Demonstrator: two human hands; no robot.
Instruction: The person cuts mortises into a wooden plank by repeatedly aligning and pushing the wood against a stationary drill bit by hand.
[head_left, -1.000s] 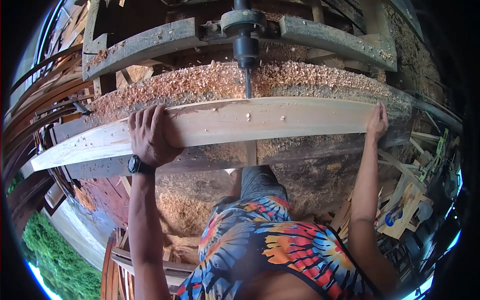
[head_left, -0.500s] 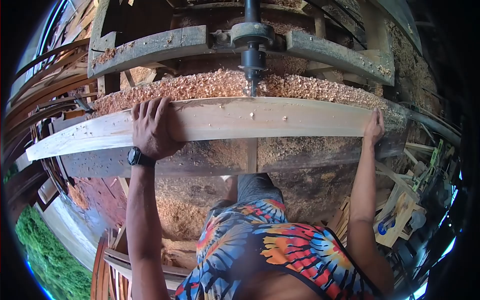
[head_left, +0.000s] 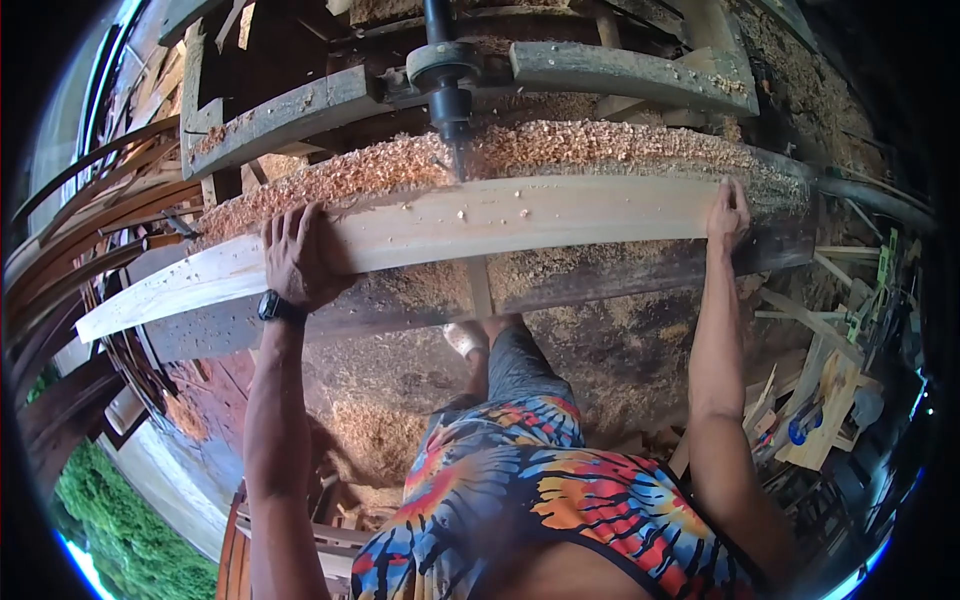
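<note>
A long pale wooden board [head_left: 560, 208] lies across a dark workbench [head_left: 400, 322], its far edge against the drill bit [head_left: 458, 162] under a black spindle [head_left: 449, 104]. My left hand [head_left: 298, 262], with a watch on the wrist, presses on the board left of the spindle, fingers over the far edge and the thumb side along the near one. Near the board's right end, my right hand [head_left: 729, 212] is curled round it with fingers bent. A few wood chips rest on the board's top.
Wood shavings [head_left: 600, 143] are heaped behind the board. Beyond them stands a wooden frame [head_left: 630, 72] around the spindle. Curved wooden strips [head_left: 95, 215] are stacked at the left. Scrap wood and a blue round item [head_left: 803, 424] lie at the right. A foot [head_left: 463, 339] shows below the bench.
Against the spindle, the board and both hands have shifted to the right. The view has also moved, so the spindle now appears farther left.
</note>
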